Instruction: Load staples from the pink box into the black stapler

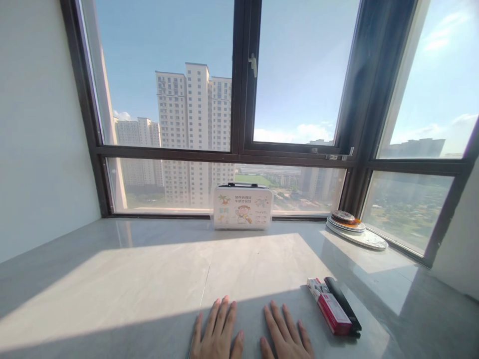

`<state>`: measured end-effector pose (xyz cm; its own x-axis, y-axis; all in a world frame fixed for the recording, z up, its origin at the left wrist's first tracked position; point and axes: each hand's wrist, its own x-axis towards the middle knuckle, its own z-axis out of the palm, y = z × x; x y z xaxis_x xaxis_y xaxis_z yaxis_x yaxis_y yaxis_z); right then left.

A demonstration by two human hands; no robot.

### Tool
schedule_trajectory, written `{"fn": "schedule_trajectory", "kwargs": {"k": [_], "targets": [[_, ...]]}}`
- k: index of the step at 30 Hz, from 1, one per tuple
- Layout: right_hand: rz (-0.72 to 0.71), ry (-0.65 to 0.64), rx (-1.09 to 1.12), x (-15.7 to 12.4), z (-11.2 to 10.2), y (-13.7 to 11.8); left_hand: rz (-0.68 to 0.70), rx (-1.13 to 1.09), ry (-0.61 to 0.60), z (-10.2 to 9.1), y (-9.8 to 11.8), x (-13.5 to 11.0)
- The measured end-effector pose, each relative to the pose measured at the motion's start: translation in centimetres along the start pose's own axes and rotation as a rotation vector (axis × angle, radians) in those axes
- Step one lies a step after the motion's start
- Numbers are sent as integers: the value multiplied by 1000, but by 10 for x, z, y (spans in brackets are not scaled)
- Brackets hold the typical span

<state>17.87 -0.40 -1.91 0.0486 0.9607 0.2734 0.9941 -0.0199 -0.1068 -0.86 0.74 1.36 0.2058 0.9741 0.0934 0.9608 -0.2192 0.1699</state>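
Note:
My left hand [217, 331] lies flat on the grey stone sill [112, 279], fingers stretched out, holding nothing. Just to its right, my right hand [286, 336] rests flat the same way, fingers apart and empty. A red and white box [329, 306] lies on the sill a short way right of my right hand. A long black object [342, 301] lies along the box's right side. Neither hand touches them.
A white case with cartoon pictures and a dark handle [242, 207] stands against the window at the back. A stack of round plates [354, 227] sits at the back right corner. A white wall bounds the left side.

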Motion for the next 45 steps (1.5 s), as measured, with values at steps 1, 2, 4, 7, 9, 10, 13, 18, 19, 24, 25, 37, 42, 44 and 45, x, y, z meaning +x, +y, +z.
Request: {"fn": "schedule_trajectory", "kwargs": {"k": [1, 2, 4, 7, 9, 10, 13, 18, 19, 24, 25, 37, 42, 44, 45], "targets": [[0, -9, 14, 0, -2, 0, 7, -10, -12, -2, -1, -1], [0, -17, 25, -1, -4, 0, 10, -16, -17, -3, -2, -2], [-1, -33, 42, -1, -6, 1, 16, -25, -15, -3, -3, -4], [-10, -55, 54, -2, -8, 2, 21, -28, -1, -1, -3, -5], [-18, -63, 55, -3, -9, 3, 22, -24, 4, -1, -2, -5], [-22, -65, 54, -3, -9, 4, 22, -21, 7, -2, -2, -5], [-30, -80, 51, -4, -11, 4, 28, -18, 10, -4, 0, -6], [-33, -116, 48, -5, -17, 5, 24, -34, 9, -6, 1, -9], [-35, -126, 49, -5, -18, 5, 19, -38, 7, -5, 1, -9], [-81, -209, 92, -4, -27, 9, 9, -48, -11, -7, 3, -10], [-84, -218, 97, -4, -28, 10, 8, -50, -15, -8, 3, -10], [-79, -219, 105, -8, -41, 5, 12, -51, 0, -11, 3, -13], [-76, -189, 127, -10, -44, 5, 13, -47, 17, -8, 2, -14], [-78, -193, 131, -11, -45, 5, 17, -43, 25, -6, 1, -14], [-79, -196, 133, -11, -45, 5, 21, -41, 29, -5, 1, -14]]}}
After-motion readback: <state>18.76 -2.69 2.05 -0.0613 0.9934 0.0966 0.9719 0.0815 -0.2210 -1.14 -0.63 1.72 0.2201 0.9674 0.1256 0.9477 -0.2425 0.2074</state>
